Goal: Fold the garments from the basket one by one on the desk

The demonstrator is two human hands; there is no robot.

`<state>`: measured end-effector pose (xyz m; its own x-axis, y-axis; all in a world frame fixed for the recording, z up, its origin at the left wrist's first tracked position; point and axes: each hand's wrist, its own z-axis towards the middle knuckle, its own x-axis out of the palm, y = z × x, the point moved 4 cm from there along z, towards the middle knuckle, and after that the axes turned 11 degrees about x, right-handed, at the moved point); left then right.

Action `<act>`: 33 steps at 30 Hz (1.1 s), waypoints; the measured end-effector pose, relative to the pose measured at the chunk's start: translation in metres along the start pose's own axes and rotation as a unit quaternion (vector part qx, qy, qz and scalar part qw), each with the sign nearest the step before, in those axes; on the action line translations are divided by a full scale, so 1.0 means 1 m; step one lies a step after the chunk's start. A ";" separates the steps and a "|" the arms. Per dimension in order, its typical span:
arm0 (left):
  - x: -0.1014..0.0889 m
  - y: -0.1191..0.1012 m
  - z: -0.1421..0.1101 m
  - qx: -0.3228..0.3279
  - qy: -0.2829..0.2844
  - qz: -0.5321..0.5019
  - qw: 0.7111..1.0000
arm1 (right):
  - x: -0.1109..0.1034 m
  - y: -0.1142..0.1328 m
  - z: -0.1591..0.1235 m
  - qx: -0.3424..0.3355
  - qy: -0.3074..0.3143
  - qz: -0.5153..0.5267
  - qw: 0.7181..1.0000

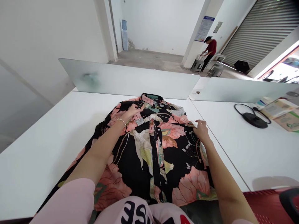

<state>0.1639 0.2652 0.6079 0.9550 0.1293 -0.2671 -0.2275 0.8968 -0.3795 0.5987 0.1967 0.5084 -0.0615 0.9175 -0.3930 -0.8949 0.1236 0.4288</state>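
A black button-up shirt with a large pink, cream and green floral print lies front up on a white table, its collar at the far end. My left hand, with a beaded bracelet at the wrist, rests palm down on the upper chest of the shirt, holding nothing. My right hand sits at the shirt's far right edge, its fingers curled onto the cloth there. The shirt's lower front runs under my forearms towards my body.
A frosted glass partition stands along the table's far side. On the adjoining white table lie a black cable and round device and cardboard packets. A red chair stands at lower right. Beyond, a person works at a stool.
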 end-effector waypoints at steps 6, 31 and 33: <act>0.022 -0.002 0.020 0.030 0.039 0.081 0.996 | 0.025 0.075 0.010 -0.105 0.035 0.000 0.994; -0.195 0.055 -0.189 -0.022 0.007 0.419 0.908 | 0.050 0.099 0.012 -0.145 0.044 -0.098 0.983; -0.194 0.051 -0.213 -0.024 0.024 0.415 0.909 | 0.045 0.099 0.015 -0.174 0.041 -0.106 0.978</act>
<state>-0.0738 0.1958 0.4514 0.4404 0.7340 -0.5169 -0.8755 0.4786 -0.0663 0.5136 0.2558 0.5458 0.1202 0.8499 -0.5131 -0.9866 0.1596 0.0333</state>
